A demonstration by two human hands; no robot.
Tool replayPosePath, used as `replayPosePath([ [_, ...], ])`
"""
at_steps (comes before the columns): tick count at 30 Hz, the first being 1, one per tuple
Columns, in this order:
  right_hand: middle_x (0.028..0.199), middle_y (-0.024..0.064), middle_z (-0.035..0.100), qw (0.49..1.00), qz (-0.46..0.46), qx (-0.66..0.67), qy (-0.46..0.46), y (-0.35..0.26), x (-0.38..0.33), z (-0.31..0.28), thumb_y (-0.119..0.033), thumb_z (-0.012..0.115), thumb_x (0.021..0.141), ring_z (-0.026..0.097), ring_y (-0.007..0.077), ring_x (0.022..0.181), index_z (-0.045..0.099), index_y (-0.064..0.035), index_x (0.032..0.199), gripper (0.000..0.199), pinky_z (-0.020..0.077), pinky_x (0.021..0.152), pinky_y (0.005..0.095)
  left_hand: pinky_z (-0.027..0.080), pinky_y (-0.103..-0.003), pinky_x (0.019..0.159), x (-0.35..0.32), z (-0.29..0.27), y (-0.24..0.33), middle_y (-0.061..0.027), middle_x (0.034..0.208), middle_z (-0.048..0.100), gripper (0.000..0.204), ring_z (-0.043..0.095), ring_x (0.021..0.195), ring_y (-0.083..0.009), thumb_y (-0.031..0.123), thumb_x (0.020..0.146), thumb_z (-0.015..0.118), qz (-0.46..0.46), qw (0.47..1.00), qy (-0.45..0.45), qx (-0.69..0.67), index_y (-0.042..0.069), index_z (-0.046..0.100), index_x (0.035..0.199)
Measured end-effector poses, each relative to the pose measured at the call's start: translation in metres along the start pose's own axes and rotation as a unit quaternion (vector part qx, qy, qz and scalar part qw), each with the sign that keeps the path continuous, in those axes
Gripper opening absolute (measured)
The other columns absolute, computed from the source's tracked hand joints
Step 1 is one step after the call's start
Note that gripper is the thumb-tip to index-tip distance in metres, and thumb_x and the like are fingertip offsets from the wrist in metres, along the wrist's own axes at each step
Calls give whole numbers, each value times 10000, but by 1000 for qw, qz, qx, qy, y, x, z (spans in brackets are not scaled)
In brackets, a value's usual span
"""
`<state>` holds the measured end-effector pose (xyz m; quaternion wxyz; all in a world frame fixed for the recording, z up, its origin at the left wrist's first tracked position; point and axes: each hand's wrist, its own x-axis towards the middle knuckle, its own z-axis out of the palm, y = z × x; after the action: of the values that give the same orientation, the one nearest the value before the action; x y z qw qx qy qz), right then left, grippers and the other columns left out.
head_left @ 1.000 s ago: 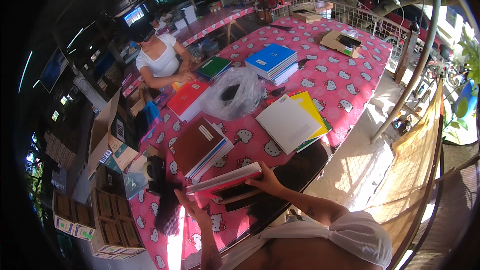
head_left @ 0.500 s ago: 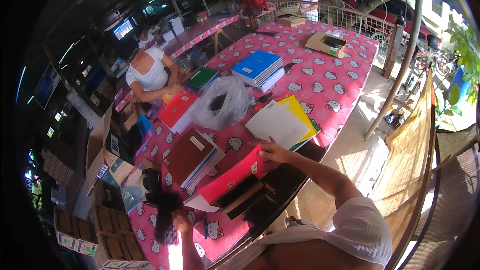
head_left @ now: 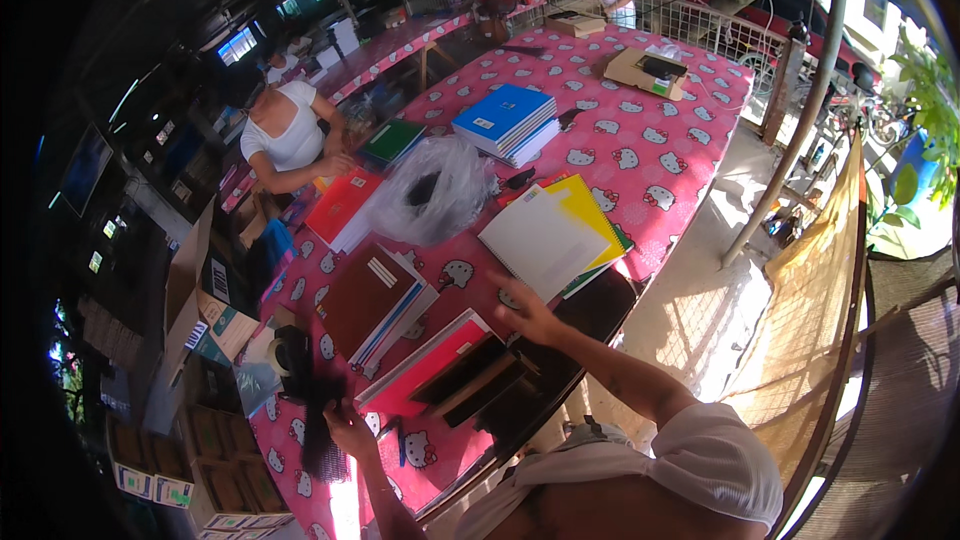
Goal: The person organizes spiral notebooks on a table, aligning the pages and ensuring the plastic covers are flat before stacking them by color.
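Observation:
My right hand [head_left: 527, 312] hovers over the near part of the table, fingers spread and holding nothing. Just left of it lies a red notebook [head_left: 422, 365] on top of a pale-edged one. A dark brown-and-black slotted object [head_left: 472, 380] is against the notebook's near side. My left hand [head_left: 348, 432] is lower left, its fingers apart beside a black mesh-like item [head_left: 325, 445]; any contact there is blurred. A white spiral notebook [head_left: 540, 245] overlaps a yellow one [head_left: 592, 215] beyond my right hand. Left of these rests a stack of brown-covered notebooks [head_left: 365, 302].
A pink patterned cloth covers the table [head_left: 625, 160]. Clear plastic bag [head_left: 430, 190], red notebooks [head_left: 342, 205], green notebook [head_left: 392, 142] and blue notebook stack [head_left: 507, 122] stand farther off. A tape dispenser [head_left: 290, 352] and cardboard box [head_left: 215, 300] are left. A person [head_left: 290, 135] works across the table.
My right hand has let go of the red notebook's corner and opened. The red notebook has dropped lower. My left hand has shifted slightly left and up.

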<state>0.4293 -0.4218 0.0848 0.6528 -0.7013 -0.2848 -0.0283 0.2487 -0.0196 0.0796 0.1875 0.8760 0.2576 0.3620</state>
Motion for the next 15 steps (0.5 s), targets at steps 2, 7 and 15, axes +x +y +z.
replayPosePath([
  [2,1548,162,397,907,30,-414,67,18,15,-57,-509,565,958,301,352,1474,361,-191,1541,695,223,1190,550,507,-481,689,-6,-1,8,-235,945,674,308,664,799,-378,245,1019,539,-21,999,-20,-36,-30,608,1138],
  [7,1636,141,263,829,162,-534,29,62,3,-71,-603,502,945,156,379,1531,403,-271,1529,679,46,1183,679,503,-417,669,-20,-6,14,-218,886,681,287,656,722,-309,158,1017,509,18,994,14,-110,-57,634,1161],
  [15,1632,196,244,822,198,-513,145,59,9,-77,-629,498,945,155,414,1522,369,-258,1551,723,48,1187,657,534,-401,840,-32,-32,41,-182,1111,676,389,679,994,-246,153,1001,512,-94,980,-16,-176,-26,570,1341],
])
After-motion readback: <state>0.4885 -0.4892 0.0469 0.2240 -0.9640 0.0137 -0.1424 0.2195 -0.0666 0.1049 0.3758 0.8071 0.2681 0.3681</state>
